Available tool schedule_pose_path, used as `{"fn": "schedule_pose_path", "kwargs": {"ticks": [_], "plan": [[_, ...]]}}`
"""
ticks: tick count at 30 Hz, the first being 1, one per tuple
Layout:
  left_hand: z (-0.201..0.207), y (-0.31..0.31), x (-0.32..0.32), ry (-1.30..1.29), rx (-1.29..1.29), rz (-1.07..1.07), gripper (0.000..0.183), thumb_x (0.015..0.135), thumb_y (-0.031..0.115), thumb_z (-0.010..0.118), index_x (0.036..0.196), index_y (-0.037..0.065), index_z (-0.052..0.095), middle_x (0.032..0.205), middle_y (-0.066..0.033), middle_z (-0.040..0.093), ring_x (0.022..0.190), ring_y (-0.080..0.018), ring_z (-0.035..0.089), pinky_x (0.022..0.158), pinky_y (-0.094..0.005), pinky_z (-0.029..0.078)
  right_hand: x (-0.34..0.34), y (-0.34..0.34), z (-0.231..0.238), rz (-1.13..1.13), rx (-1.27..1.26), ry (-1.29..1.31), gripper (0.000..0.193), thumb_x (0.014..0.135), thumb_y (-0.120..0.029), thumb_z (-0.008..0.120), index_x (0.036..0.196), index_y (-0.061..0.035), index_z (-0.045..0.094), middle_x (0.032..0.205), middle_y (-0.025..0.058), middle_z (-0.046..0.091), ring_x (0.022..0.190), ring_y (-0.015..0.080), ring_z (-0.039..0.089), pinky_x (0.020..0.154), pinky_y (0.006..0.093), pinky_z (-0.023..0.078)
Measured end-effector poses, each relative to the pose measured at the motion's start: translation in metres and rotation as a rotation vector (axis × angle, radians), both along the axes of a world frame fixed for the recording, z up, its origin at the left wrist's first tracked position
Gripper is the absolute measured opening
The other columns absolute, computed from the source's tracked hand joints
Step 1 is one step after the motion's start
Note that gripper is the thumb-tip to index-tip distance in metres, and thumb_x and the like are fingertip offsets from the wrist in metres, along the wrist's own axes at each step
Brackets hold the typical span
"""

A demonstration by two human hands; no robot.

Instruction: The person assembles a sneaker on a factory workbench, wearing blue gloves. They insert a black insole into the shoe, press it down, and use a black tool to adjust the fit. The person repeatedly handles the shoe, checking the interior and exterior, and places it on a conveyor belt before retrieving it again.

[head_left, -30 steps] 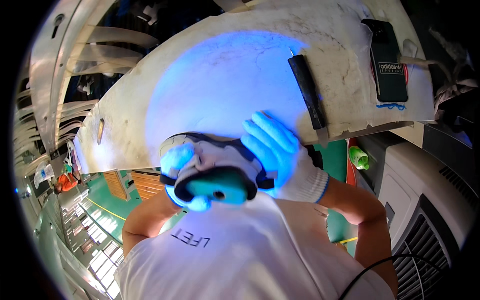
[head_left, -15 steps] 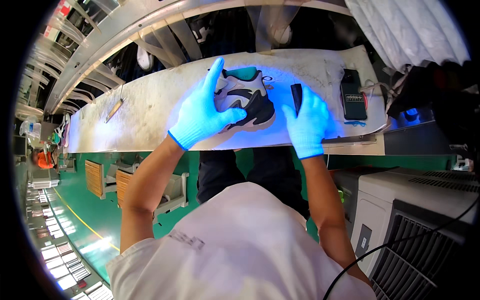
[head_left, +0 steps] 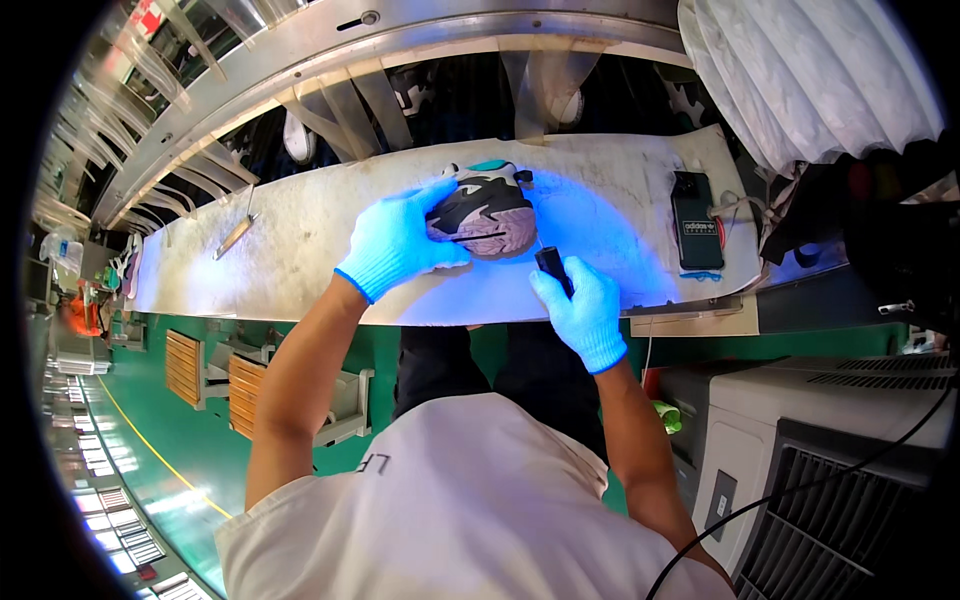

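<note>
A grey, black and teal sneaker is tilted over the bench, its patterned sole turned partly toward me. My left hand, in a glove lit bright blue, grips the shoe from its left side; some of the fingers are hidden behind it. In my gloved right hand is a black-handled tool with a thin, needle-like tip. That tip points up beside the sole's lower right edge; whether it touches the sole I cannot tell.
The pale worktop carries a thin tool with a light handle at the left and a dark phone at the right. Clear strips hang along the back. A grey machine stands at lower right.
The shoe has been tipped so its sole faces me more. My right hand has come left and nearer to me, bringing the black-handled tool beside the sole. My left hand keeps its hold.
</note>
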State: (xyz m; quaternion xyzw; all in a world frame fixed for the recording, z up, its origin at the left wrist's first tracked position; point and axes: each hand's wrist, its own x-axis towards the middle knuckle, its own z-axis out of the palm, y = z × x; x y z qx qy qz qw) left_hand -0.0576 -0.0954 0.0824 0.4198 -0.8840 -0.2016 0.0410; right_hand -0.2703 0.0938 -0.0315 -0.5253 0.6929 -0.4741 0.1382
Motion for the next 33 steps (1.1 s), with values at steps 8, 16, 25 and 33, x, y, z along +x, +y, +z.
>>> {"fn": "schedule_pose_path", "kwargs": {"ticks": [8, 16, 25, 33], "plan": [[-0.007, 0.001, 0.005, 0.026, -0.063, -0.012, 0.102, 0.067, 0.045, 0.100, 0.159, 0.018, 0.065, 0.139, -0.0184, 0.077, 0.121, -0.0370, 0.078, 0.103, -0.0449, 0.061, 0.002, -0.012, -0.002, 0.041, 0.242, 0.186, 0.038, 0.100, -0.039, 0.082, 0.100, -0.0024, 0.072, 0.082, 0.0218, 0.074, 0.073, 0.0442, 0.073, 0.067, 0.0546, 0.056], [-0.046, 0.038, 0.039, 0.385, -0.462, -0.086, 0.085, 0.061, 0.032, 0.100, 0.141, 0.016, 0.076, 0.147, -0.0173, 0.072, 0.125, -0.0419, 0.073, 0.105, -0.0490, 0.060, -0.033, -0.009, 0.037, -0.074, 0.085, 0.471, 0.095, 0.074, -0.044, 0.100, 0.150, -0.0006, 0.062, 0.151, 0.0234, 0.064, 0.137, 0.0410, 0.064, 0.113, 0.0505, 0.054], [-0.078, 0.132, 0.095, 0.868, -0.526, 0.155, 0.088, 0.078, 0.030, 0.095, 0.151, -0.008, 0.063, 0.153, -0.0342, 0.063, 0.145, -0.0519, 0.061, 0.122, -0.0589, 0.048, 0.130, 0.016, 0.094, 0.467, 0.184, -0.358, 0.110, 0.082, -0.027, 0.097, 0.169, 0.0031, 0.036, 0.150, 0.0240, 0.066, 0.131, 0.0310, 0.072, 0.112, 0.0439, 0.058], [-0.083, 0.165, 0.121, 0.918, -0.375, 0.339, 0.087, 0.092, 0.010, 0.093, 0.165, -0.006, 0.048, 0.152, -0.0244, 0.065, 0.134, -0.0330, 0.070, 0.114, -0.0458, 0.057, 0.162, 0.036, 0.080, 0.651, 0.157, -0.565, 0.102, 0.088, 0.000, 0.076, 0.175, 0.0097, 0.023, 0.169, 0.0258, 0.048, 0.155, 0.0316, 0.051, 0.128, 0.0438, 0.042]]}}
